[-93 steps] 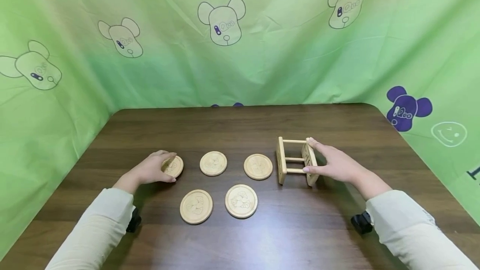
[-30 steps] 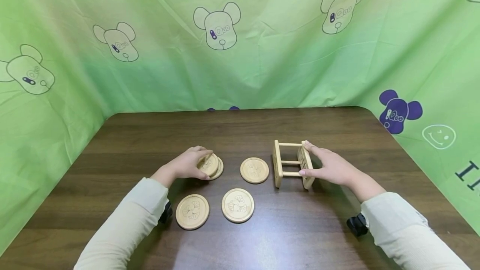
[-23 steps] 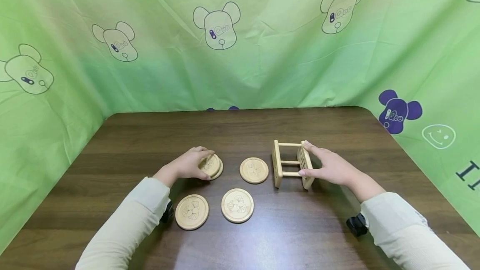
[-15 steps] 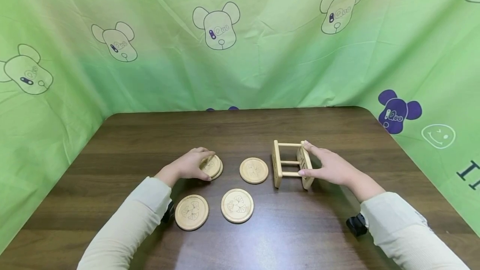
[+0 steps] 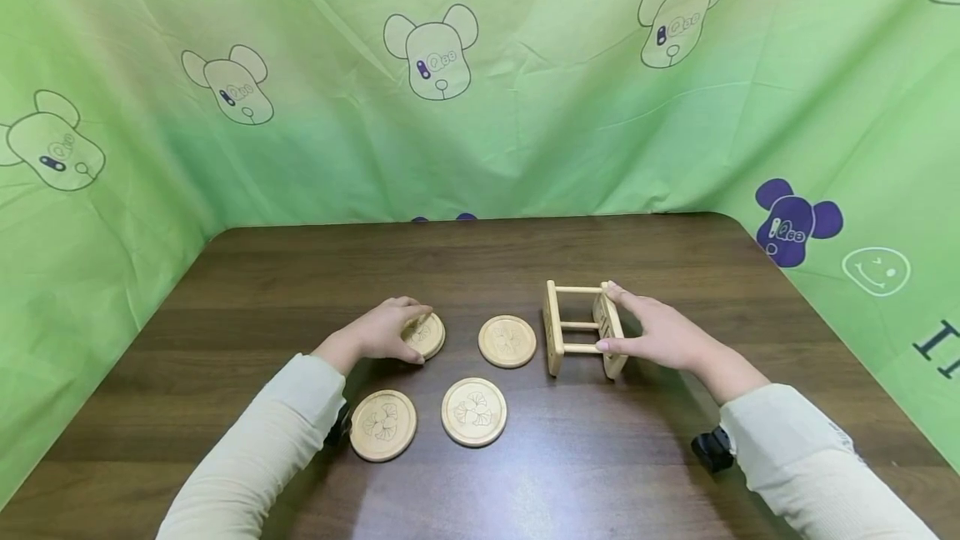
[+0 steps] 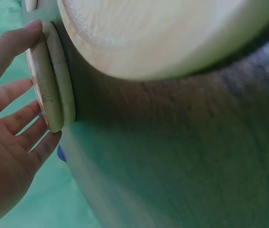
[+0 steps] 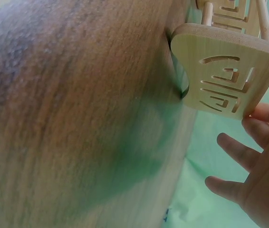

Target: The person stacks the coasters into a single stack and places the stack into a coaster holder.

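My left hand point(image 5: 381, 330) pinches the edges of a round wooden coaster point(image 5: 426, 333), thumb on the near side and fingers on the far side. In the left wrist view that coaster point(image 6: 44, 85) lies flat against a second coaster point(image 6: 64, 78) beneath it, their rims almost lined up. On the right, my right hand point(image 5: 660, 333) holds the end panel of a small wooden coaster rack point(image 5: 555, 332) between thumb and fingers. The right wrist view shows this panel point(image 7: 220, 71) with cut-out slots; two fingers there stretch out free of it.
Three single coasters lie flat on the brown table point(image 5: 480, 261): one beside the rack point(image 5: 507, 342), one nearer the front point(image 5: 474, 412), one near my left sleeve point(image 5: 383, 426). A green printed cloth point(image 5: 525, 140) hangs behind and at the sides.
My left hand has carried the leftmost coaster rightward onto the neighbouring one, then shifted it slightly right so the rims match better. My right hand has stayed on the rack.
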### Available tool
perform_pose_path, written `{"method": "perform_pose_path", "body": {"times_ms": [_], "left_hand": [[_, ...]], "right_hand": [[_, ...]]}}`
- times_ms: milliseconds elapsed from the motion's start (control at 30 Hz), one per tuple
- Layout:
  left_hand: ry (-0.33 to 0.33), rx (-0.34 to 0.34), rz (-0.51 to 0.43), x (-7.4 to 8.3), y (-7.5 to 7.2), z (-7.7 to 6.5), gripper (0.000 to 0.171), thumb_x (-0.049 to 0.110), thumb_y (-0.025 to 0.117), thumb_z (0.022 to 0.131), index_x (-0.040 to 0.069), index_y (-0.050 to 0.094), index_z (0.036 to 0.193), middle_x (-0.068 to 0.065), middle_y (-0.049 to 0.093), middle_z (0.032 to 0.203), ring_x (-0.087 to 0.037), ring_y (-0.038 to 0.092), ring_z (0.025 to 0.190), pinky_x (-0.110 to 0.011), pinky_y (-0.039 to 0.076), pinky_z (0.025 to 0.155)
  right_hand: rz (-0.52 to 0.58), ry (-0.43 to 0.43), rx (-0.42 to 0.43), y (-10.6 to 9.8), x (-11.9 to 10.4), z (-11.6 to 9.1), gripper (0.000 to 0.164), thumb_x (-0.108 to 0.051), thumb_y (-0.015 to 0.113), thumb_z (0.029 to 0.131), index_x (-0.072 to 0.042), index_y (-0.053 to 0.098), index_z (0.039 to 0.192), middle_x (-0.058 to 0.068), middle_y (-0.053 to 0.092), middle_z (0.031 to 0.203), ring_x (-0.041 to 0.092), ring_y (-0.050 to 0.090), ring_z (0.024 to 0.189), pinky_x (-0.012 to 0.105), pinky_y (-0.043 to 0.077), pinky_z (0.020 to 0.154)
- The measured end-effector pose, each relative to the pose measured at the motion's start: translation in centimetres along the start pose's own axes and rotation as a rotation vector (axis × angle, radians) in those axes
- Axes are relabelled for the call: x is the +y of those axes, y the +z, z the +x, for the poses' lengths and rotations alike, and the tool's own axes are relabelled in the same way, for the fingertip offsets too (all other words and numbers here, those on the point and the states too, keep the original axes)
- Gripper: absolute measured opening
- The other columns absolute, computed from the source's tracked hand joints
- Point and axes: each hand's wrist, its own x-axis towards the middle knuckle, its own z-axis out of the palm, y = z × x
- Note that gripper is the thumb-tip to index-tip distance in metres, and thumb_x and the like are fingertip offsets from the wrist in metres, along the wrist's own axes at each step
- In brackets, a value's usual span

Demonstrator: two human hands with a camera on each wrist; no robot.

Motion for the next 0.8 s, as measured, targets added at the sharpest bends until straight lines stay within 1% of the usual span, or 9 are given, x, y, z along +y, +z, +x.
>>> {"method": "perform_pose_path", "body": {"times_ms": [200, 533, 700, 800], "left_hand": [[-0.015, -0.016, -0.012, 0.23, -0.22, -0.17, 0.074, 0.028, 0.074, 0.064, 0.002, 0.043, 0.125, -0.016, 0.043, 0.119, -0.032, 0.038, 0.109, -0.039, 0.034, 0.089], [-0.034, -0.034, 0.001, 0.18, -0.18, -0.01, 0.075, 0.03, 0.074, 0.064, 0.004, 0.042, 0.126, -0.015, 0.042, 0.121, -0.031, 0.037, 0.11, -0.04, 0.032, 0.09], [-0.031, -0.023, -0.013, 0.22, -0.43, 0.1, 0.073, 0.031, 0.072, 0.066, 0.004, 0.042, 0.127, -0.015, 0.041, 0.124, -0.031, 0.035, 0.113, -0.042, 0.029, 0.092], [-0.018, -0.012, -0.023, 0.41, -0.7, 0.2, 0.073, 0.03, 0.071, 0.066, 0.004, 0.042, 0.127, -0.015, 0.041, 0.125, -0.031, 0.034, 0.115, -0.042, 0.029, 0.092]], "right_hand": [[0.001, 0.006, -0.003, 0.12, 0.08, 0.05, 0.087, -0.053, 0.057, 0.073, -0.001, 0.023, 0.135, 0.02, 0.03, 0.133, 0.043, 0.03, 0.115, 0.053, 0.026, 0.09], [0.005, 0.002, -0.005, -0.05, -0.13, -0.08, 0.086, -0.052, 0.057, 0.074, -0.001, 0.023, 0.135, 0.022, 0.032, 0.132, 0.044, 0.031, 0.114, 0.053, 0.026, 0.089], [0.008, 0.002, -0.004, -0.15, -0.22, -0.09, 0.087, -0.052, 0.057, 0.074, -0.001, 0.023, 0.135, 0.021, 0.031, 0.133, 0.044, 0.03, 0.114, 0.054, 0.026, 0.089], [0.011, 0.004, -0.004, -0.21, -0.22, -0.09, 0.087, -0.052, 0.057, 0.074, 0.0, 0.023, 0.135, 0.021, 0.03, 0.133, 0.044, 0.03, 0.114, 0.054, 0.025, 0.089]]}}
